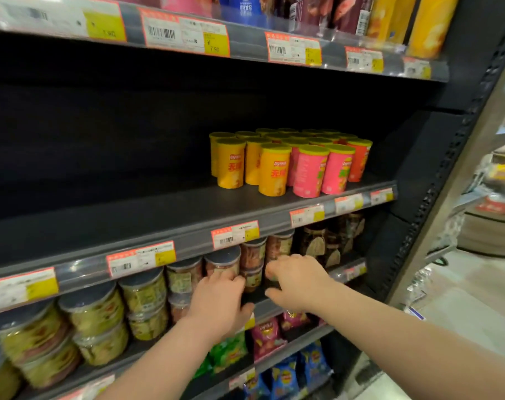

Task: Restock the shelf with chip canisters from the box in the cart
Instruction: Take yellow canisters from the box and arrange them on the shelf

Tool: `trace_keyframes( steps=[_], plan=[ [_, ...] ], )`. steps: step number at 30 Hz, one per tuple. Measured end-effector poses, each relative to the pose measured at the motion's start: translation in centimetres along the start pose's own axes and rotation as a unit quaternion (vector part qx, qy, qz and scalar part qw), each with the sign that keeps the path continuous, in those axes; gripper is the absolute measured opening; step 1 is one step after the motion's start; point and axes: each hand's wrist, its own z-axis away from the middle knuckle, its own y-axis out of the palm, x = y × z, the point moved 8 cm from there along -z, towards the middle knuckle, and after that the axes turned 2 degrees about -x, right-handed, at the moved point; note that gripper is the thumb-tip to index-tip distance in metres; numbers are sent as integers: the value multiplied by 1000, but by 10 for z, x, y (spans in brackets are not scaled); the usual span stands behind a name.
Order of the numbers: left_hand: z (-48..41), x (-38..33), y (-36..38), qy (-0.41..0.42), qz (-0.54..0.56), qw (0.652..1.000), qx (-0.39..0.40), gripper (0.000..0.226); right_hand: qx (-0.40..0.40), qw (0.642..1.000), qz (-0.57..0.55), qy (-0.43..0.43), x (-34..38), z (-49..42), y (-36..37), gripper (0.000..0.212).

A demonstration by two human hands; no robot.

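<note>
Yellow chip canisters: above both hands; likely light, stiff, slick, so take one round its middle.
Left hand: curled against clear jars, grip unclear.
Right hand: the same.

Along the front edge of the top shelf, a yellow price tag reads "¥ 7.90", and the left-end tag shows "7.90" too. The print by their barcodes is too blurred to read. Toward the right end of the middle shelf, the yellow chip canisters carry a Lay's logo above big red "无限". Below, a pink bag and blue bags bear the same logo.
</note>
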Motion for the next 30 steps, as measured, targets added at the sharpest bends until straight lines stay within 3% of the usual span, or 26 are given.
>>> trace_keyframes(
  steps=[9, 30],
  plan=[
    [61, 20, 53, -47, 22, 993, 111, 43, 117, 993, -14, -22, 52, 22, 74, 45],
    [264, -18, 95, -249, 53, 947, 197, 46, 188, 963, -49, -185, 130, 150, 136, 47]
  ],
)
